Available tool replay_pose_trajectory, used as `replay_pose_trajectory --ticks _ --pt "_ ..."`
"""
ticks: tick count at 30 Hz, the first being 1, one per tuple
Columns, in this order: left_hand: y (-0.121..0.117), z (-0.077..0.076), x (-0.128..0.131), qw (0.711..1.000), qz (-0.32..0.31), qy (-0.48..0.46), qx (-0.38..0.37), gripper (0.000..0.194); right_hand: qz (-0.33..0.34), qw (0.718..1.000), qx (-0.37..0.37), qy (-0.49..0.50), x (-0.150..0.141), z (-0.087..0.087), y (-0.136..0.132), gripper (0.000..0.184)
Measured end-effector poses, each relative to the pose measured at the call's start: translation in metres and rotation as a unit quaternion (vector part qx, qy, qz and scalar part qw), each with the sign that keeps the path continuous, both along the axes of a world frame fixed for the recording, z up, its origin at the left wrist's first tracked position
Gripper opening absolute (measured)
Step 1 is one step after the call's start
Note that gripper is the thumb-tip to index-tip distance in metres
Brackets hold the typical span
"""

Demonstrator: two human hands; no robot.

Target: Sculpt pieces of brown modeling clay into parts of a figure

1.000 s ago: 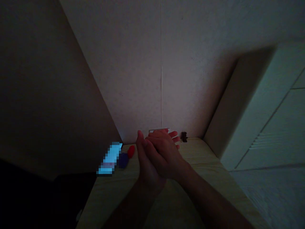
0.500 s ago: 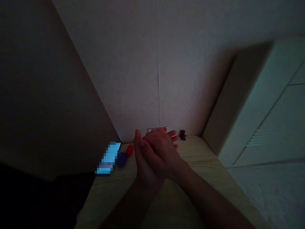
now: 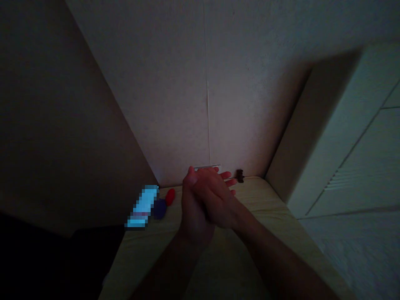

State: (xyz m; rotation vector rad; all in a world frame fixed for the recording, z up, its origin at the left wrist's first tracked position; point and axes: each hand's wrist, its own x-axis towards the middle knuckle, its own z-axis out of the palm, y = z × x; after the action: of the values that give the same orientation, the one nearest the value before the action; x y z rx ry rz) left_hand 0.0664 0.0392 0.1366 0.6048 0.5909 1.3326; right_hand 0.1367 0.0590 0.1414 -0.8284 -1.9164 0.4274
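Note:
My two hands are pressed palm to palm over a light wooden tabletop (image 3: 268, 216) in a dim room. My left hand (image 3: 190, 212) comes in from below with its thumb pointing up and its fingers stretched toward the wall. My right hand (image 3: 217, 200) lies flat across the left palm. I see nothing held between them. A thin white strip (image 3: 206, 168) sits at the foot of the wall just behind the fingertips.
A glowing phone screen (image 3: 143, 206) lies at the table's left edge, beside a dark blue round thing (image 3: 160, 209) and a red thing (image 3: 170, 196). A small dark object (image 3: 240, 176) stands by the wall. A white panelled door (image 3: 359, 150) is on the right.
My hands have slid against each other: the left thumb moved a little right and up, and the right hand shifted over the left palm. The view has barely moved.

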Motion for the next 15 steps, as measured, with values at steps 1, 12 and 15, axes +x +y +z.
replay_pose_trajectory --ticks 1,12,15 --pt "0.001 0.001 -0.001 1.0 -0.012 -0.004 -0.011 0.055 0.015 0.999 -0.022 0.018 0.001 -0.002 0.002 0.065" --pt "0.001 0.002 -0.002 0.999 -0.006 -0.033 0.031 0.067 -0.007 0.999 0.027 -0.022 -0.003 0.003 -0.002 0.047" --pt "-0.003 0.005 0.001 0.999 0.013 -0.035 0.035 0.072 -0.005 0.999 0.026 -0.028 -0.002 0.007 -0.006 0.041"
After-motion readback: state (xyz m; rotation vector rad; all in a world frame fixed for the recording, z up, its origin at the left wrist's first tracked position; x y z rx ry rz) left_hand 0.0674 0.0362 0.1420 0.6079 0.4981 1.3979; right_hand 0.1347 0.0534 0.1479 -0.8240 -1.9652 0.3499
